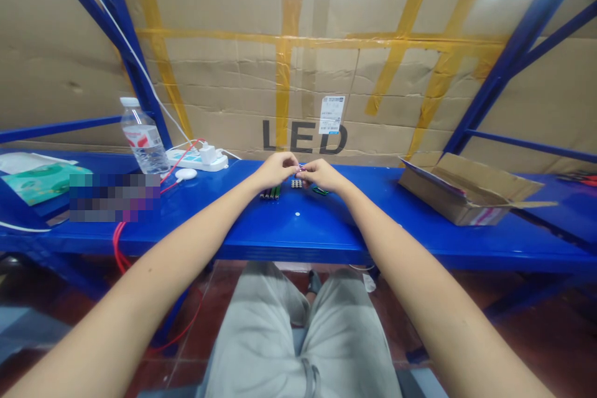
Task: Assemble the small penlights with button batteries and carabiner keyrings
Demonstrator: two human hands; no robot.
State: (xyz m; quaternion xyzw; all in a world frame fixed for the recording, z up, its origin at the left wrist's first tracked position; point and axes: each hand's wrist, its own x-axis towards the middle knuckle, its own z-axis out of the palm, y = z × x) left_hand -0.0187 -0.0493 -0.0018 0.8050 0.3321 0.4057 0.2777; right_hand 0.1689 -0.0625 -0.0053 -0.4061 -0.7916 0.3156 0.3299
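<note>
Both my hands meet above the blue table (261, 230), fingertips pinched together around a small pinkish-purple piece (301, 168) too tiny to name. My left hand (280, 166) comes in from the left, closed on one side of it. From the right, my right hand (321, 173) is closed on the other side. Below the fingers lies a small block of silvery round pieces (297, 184). Several dark green-and-black sticks (270, 193) rest in a row under my left hand. Beneath my right hand is a small green item (320, 191), partly covered.
A water bottle (143, 140) and a white power strip (200, 160) with cables stand at the left. To the right sits an open cardboard box (461, 193). Behind the table rises a large taped carton (224, 87) marked LED. A small white dot (297, 214) lies near the front.
</note>
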